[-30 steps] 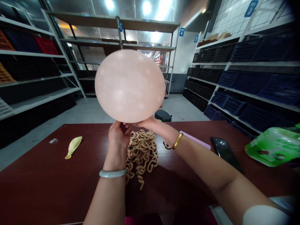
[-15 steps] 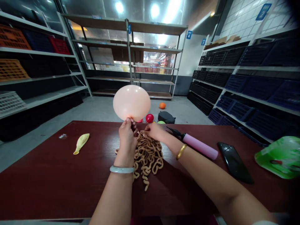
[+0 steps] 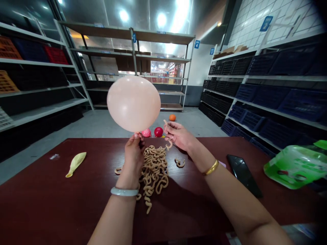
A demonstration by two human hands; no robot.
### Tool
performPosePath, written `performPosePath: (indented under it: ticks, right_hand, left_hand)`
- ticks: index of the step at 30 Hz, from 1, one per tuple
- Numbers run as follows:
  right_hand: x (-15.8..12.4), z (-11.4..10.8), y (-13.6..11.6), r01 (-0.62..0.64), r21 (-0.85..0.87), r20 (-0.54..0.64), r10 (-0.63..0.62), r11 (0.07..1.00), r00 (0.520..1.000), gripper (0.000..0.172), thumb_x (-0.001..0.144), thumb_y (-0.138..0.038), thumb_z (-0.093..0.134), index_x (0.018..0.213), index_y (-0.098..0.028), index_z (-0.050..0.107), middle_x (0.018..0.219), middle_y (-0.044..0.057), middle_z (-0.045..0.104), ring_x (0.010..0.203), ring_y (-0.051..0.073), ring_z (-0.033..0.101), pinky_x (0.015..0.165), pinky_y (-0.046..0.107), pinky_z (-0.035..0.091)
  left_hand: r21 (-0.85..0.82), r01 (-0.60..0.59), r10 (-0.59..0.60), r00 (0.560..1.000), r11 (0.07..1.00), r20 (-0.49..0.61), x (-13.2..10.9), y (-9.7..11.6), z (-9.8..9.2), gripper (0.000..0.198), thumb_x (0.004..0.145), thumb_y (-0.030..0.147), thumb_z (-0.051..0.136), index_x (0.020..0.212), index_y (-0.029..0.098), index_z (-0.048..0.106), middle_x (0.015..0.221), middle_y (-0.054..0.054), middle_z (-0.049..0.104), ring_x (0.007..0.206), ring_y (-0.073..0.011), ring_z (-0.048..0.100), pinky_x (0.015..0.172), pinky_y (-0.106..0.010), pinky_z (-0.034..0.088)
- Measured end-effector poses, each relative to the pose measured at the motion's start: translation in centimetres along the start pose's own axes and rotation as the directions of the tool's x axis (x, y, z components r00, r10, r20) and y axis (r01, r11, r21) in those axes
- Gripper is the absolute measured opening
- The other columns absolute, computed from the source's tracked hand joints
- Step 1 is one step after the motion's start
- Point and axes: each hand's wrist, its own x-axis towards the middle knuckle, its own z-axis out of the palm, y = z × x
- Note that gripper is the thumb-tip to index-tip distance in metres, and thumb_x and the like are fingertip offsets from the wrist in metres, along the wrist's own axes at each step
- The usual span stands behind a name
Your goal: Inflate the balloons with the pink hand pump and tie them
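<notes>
A large inflated pale pink balloon [image 3: 134, 103] is pinched at its neck by my left hand [image 3: 134, 149], just above the table's far edge. To the right, my right hand [image 3: 177, 134] holds a short tan curly strand [image 3: 166, 122] between its fingers; part of it dangles below them. Under and between both hands lies a pile of tan curly strands [image 3: 154, 166] on the dark red table [image 3: 63, 204]. One loose piece [image 3: 180, 163] rests to the right of the pile.
A limp yellow balloon [image 3: 76, 164] lies at left. A black phone [image 3: 244, 175] and a green bottle [image 3: 293, 165] are at right. Past the far edge are a red balloon [image 3: 158, 132], a pink one [image 3: 146, 132] and an orange one [image 3: 172, 117]. Shelves surround the room.
My right hand has lifted from the pile and moved right with a strand. The balloon now looks larger and nearer. A loose piece shows right of the pile, and the view has shifted slightly.
</notes>
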Motion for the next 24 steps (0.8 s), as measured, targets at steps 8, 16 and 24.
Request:
performPosePath:
  ticks: [8,16,24]
  right_hand:
    - [-1.5,2.3,0.8,0.352,-0.894,0.295,-0.229,0.276,0.928,0.014,0.09,-0.014,0.055,0.086,-0.018,0.068,0.091,0.005,0.065,0.087,0.017,0.059,0.079,0.029,0.042]
    - [-2.6,3.2,1.0,0.296,-0.955,0.287,-0.235,0.004,0.929,0.022,0.097,-0.02,0.045,0.098,-0.015,0.066,0.099,0.011,0.065,0.091,0.021,0.06,0.078,0.031,0.042]
    - [-2.4,2.4,1.9,0.247,-0.968,0.236,-0.176,0.047,0.956,0.024,0.096,-0.021,0.045,0.099,-0.016,0.069,0.097,0.013,0.067,0.087,0.021,0.06,0.076,0.031,0.042]
  left_hand:
    - [0.178,0.056,-0.057,0.998,0.983,0.004,-0.9,-3.0,1.2,0.035,0.07,0.046,0.075,0.079,0.015,0.063,0.069,0.0,0.06,0.061,-0.0115,0.055,0.06,-0.023,0.046]
    - [0.334,-0.003,-0.011,0.999,0.943,0.039,-1.3,-4.0,1.0,0.034,0.075,0.048,0.069,0.083,0.016,0.066,0.066,0.0,0.059,0.053,-0.0114,0.05,0.048,-0.021,0.038]
    - [0.337,0.047,-0.053,0.999,0.94,0.009,-1.6,-3.8,1.3,0.018,0.075,0.034,0.071,0.074,0.018,0.063,0.048,0.005,0.043,0.041,-0.0094,0.036,0.04,-0.019,0.023]
